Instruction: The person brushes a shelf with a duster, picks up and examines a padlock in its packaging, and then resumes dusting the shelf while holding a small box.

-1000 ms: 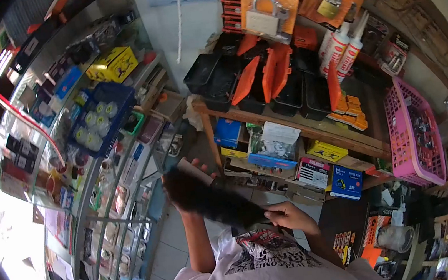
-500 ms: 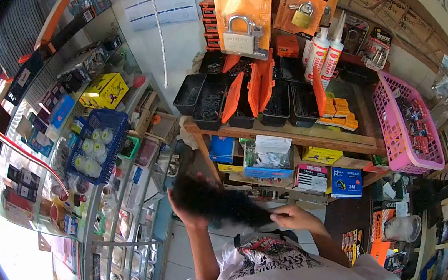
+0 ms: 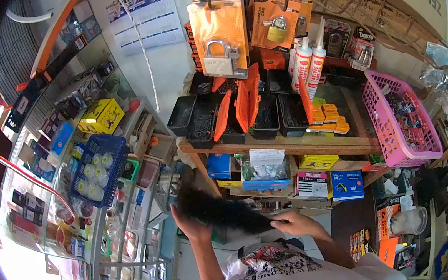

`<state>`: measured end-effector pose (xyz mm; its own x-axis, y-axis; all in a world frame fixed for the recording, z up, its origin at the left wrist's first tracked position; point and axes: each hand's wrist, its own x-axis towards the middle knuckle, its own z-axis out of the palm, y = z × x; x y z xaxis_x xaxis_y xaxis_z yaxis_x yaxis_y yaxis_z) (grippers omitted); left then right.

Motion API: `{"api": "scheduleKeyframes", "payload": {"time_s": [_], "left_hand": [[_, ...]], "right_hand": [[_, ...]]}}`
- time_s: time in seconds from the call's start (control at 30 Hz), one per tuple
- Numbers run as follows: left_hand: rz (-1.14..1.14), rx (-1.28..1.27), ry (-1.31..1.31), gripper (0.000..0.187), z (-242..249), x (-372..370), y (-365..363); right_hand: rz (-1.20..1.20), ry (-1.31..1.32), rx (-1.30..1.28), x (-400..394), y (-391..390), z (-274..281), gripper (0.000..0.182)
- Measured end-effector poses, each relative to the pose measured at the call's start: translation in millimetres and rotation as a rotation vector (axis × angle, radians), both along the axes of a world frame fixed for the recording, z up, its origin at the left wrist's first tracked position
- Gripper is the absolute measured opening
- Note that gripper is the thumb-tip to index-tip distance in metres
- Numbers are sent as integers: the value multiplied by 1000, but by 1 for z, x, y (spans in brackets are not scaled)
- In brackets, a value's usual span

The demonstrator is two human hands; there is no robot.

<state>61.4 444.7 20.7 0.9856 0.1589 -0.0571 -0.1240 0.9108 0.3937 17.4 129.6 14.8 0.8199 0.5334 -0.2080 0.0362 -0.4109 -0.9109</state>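
Observation:
A fluffy black feather duster (image 3: 224,210), smeared by motion, slants between my two hands in front of my white shirt. My right hand (image 3: 297,223) pinches its narrow right end between thumb and fingers. At the bushy left end, my left hand (image 3: 192,226) is cupped against the dark fluff; most of its fingers are hidden behind it. Beyond the duster stands a wooden-edged table (image 3: 292,145) bearing black trays (image 3: 202,126) of nails or screws, some with orange lids (image 3: 247,101) standing up.
Carded padlocks (image 3: 222,56) hang over the trays, near white sealant tubes (image 3: 313,67). A pink basket (image 3: 400,118) of small packets sits at the table's right. On the left, a glass display case (image 3: 96,234) carries a blue basket (image 3: 99,169). Boxes fill the shelf under the table.
The view has tilted up and shifted slightly right, so the table scene sits lower and further left. Both hands still hold the duster, which remains blurred between them.

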Motion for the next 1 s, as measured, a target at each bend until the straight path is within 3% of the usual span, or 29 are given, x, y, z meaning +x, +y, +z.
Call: {"api": "scheduleKeyframes", "payload": {"time_s": [0.07,0.13,0.17,0.3,0.4,0.5,0.53,0.57,0.63,0.7,0.8,0.83,0.93,0.97,1.0], "left_hand": [[-4,-74,146,69,12,-3,-2],[-227,-84,-243,71,1,0,4],[-114,-46,-97,69,-5,-7,2],[-11,-147,95,67,27,-5,-7],[-163,-124,-231,67,-2,-4,3],[-99,-64,-134,66,-9,-4,6],[-81,-34,-133,66,14,-4,0],[11,-201,65,66,37,-9,-11],[-96,-120,-66,67,2,-10,3],[-134,-64,-136,71,-23,-11,9],[-4,-95,80,66,31,-14,-8],[-13,-162,101,67,19,-10,-2],[-185,-15,-154,66,9,-10,2],[-161,-50,-104,65,7,-9,2],[-118,-80,-65,65,19,-9,-5]], "right_hand": [[111,36,12,1,-3,0,32],[153,61,28,3,-6,-3,32],[138,69,42,2,-6,-9,32],[86,-4,75,2,-3,-16,37],[105,19,82,1,0,-7,33],[-24,114,152,-9,13,28,28],[20,92,124,-7,11,15,29],[63,71,96,-5,5,-8,31],[161,87,48,-6,1,-5,33],[87,32,116,-10,3,-14,34],[26,-49,120,-9,3,-17,35],[15,-74,104,-9,3,-16,35],[244,-108,81,-11,-2,-12,38],[165,75,42,-13,-2,-8,37],[76,41,79,-13,0,-9,37]]}}
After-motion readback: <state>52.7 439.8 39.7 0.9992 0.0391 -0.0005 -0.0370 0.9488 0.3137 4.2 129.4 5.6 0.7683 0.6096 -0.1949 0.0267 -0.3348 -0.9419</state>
